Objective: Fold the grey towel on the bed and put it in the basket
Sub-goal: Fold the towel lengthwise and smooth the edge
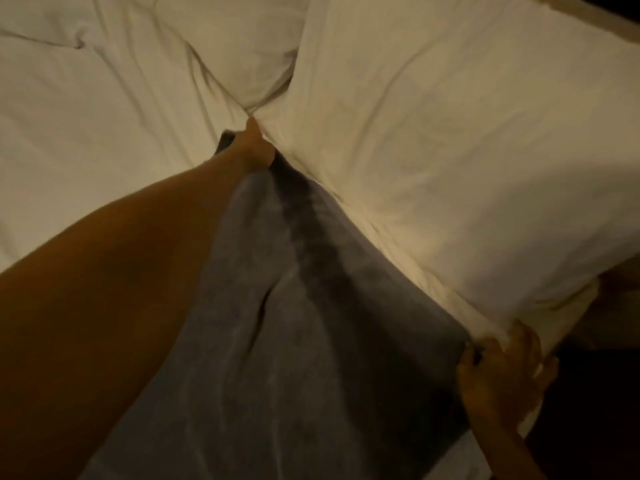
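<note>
The grey towel (294,323) lies spread along the white bed, running from the lower middle up toward the pillows. My left hand (255,147) reaches far forward and pinches the towel's far corner, beside the pillow seam. My right hand (502,372) grips the towel's near right corner at the bed's edge, fingers curled on the cloth just below the pillow. The towel sags in loose ridges between the two hands. No basket is in view.
A large white pillow (467,133) lies right of the towel, touching its edge. A second pillow (239,46) sits behind it. White rumpled bedding (86,116) covers the left. The bed's edge drops into dark floor (595,410) at lower right.
</note>
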`<state>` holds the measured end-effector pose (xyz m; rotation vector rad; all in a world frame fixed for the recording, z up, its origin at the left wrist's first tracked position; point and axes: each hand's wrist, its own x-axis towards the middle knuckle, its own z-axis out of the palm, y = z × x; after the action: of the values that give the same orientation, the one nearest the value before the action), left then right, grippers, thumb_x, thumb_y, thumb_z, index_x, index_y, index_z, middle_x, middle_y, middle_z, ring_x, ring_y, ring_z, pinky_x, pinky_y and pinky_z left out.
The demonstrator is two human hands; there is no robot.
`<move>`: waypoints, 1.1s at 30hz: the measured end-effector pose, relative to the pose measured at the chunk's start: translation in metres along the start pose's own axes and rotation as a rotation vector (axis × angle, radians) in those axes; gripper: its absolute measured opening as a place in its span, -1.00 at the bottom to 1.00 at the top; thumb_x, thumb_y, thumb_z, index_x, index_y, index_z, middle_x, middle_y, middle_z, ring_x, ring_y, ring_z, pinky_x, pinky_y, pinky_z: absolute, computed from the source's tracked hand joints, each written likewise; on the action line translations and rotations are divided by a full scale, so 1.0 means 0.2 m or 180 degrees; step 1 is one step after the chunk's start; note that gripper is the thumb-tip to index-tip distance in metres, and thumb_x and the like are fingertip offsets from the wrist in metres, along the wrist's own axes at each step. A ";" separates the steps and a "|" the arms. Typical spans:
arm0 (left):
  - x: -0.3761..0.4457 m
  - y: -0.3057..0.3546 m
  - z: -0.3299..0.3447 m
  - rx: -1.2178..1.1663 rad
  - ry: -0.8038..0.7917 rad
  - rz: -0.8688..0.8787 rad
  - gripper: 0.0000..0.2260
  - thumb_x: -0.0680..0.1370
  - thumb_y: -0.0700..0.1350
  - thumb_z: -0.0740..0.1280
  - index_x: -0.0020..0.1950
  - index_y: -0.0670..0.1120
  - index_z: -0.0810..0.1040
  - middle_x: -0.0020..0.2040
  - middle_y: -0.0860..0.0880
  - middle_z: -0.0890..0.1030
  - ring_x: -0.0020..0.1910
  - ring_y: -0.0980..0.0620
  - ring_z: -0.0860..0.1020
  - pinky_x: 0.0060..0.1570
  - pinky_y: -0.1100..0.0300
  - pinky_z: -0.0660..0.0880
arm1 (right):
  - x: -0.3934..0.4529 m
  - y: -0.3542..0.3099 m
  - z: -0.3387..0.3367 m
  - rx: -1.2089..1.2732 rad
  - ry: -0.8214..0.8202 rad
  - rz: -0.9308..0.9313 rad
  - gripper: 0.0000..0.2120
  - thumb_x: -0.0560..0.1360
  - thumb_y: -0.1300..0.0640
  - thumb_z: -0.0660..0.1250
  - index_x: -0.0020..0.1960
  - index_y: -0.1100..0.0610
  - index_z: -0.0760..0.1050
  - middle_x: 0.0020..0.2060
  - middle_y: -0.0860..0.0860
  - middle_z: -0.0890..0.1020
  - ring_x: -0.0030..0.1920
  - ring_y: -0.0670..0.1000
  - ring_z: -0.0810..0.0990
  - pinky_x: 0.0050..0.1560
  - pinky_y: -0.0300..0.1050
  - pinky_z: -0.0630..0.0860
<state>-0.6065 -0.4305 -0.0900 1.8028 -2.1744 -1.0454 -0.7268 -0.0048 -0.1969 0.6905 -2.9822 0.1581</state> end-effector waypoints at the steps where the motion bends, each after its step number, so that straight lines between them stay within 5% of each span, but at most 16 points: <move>1: 0.00 -0.04 0.03 0.0120 -0.0221 0.0044 -0.44 0.64 -0.13 0.13 0.56 -0.13 -0.06 0.51 -0.21 0.21 0.47 -0.18 0.24 0.43 0.07 0.18 | 0.00 0.00 0.02 -0.0088 -0.0038 0.0115 -0.90 0.39 0.25 0.37 -0.29 0.23 0.57 0.31 0.27 0.39 0.38 0.25 0.23 0.37 0.35 0.04; 3: -0.01 -0.13 0.12 0.0634 -0.0574 0.0362 -0.25 0.57 -0.17 0.25 0.57 -0.09 -0.21 0.54 -0.21 0.13 0.50 -0.21 0.18 0.48 -0.02 0.17 | -0.01 -0.03 0.01 -0.0160 -0.0225 0.0062 -0.95 0.35 0.27 0.41 -0.19 0.23 0.57 0.33 0.29 0.38 0.39 0.27 0.22 0.37 0.39 0.03; 8: -0.12 -0.26 0.36 0.1005 -0.0596 0.1187 -0.24 0.56 -0.21 0.27 0.56 -0.11 -0.21 0.57 -0.14 -0.22 0.53 -0.21 0.08 0.45 0.00 0.17 | -0.03 -0.11 0.03 -0.0102 -0.0446 -0.0432 -0.17 0.16 0.24 0.55 0.39 0.23 0.35 0.43 0.33 0.25 0.42 0.33 0.20 0.38 0.35 -0.04; 9: -0.13 -0.29 0.40 0.1169 -0.0553 0.1331 -0.26 0.57 -0.21 0.25 0.57 -0.11 -0.19 0.57 -0.13 -0.24 0.53 -0.22 0.08 0.44 -0.02 0.18 | -0.04 -0.14 0.02 -0.0134 -0.0479 -0.0691 -0.21 0.27 0.10 0.49 0.44 0.21 0.29 0.45 0.31 0.23 0.44 0.31 0.20 0.39 0.31 -0.05; 11: -0.14 -0.36 0.44 0.1586 -0.0508 0.1504 -0.34 0.60 -0.19 0.20 0.57 -0.10 -0.14 0.57 -0.12 -0.25 0.53 -0.22 0.07 0.44 -0.06 0.18 | -0.07 -0.20 0.03 -0.0190 -0.0612 -0.1193 -0.42 0.55 -0.11 0.04 0.48 0.15 0.22 0.47 0.23 0.23 0.45 0.24 0.22 0.40 0.24 0.00; 13: -0.15 -0.43 0.46 0.1990 -0.0479 0.1555 -0.41 0.63 -0.13 0.15 0.58 -0.10 -0.10 0.58 -0.11 -0.21 0.53 -0.21 0.07 0.47 -0.11 0.14 | -0.10 -0.21 0.09 -0.0196 -0.0964 -0.1298 -0.39 0.58 -0.12 -0.27 0.48 0.11 0.20 0.46 0.19 0.26 0.45 0.19 0.24 0.41 0.17 0.04; 19: -0.05 -0.56 0.33 0.2553 -0.0207 0.0791 -0.50 0.66 -0.02 0.02 0.56 -0.13 0.00 0.57 -0.15 0.02 0.54 -0.21 -0.03 0.49 -0.25 -0.09 | -0.13 -0.04 0.32 -0.0231 -0.1150 -0.1108 -0.41 0.56 -0.18 -0.18 0.51 0.06 0.07 0.48 0.18 0.22 0.46 0.19 0.19 0.42 0.14 -0.06; 25: 0.21 -0.34 0.16 0.2711 -0.0044 0.0735 -0.52 0.63 -0.02 0.05 0.53 -0.15 0.12 0.56 -0.17 0.08 0.54 -0.18 -0.01 0.45 -0.32 -0.12 | -0.11 -0.07 0.36 -0.0220 -0.1214 -0.0945 -0.43 0.58 -0.16 -0.22 0.47 0.09 0.13 0.42 0.21 0.33 0.40 0.24 0.32 0.40 0.12 -0.04; 33: 0.25 -0.24 0.13 0.2316 0.0111 0.0776 -0.57 0.62 -0.06 0.10 0.47 -0.15 0.24 0.50 -0.20 0.18 0.47 -0.22 0.17 0.41 -0.31 0.09 | -0.11 -0.06 0.39 -0.0226 -0.1254 -0.0988 -0.43 0.59 -0.16 -0.22 0.48 0.09 0.13 0.41 0.21 0.34 0.38 0.25 0.35 0.40 0.13 0.00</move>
<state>-0.5951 -0.4672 -0.1528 1.6675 -2.8882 -0.1596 -0.7065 -0.0153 -0.2762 1.2962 -3.1581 -0.1173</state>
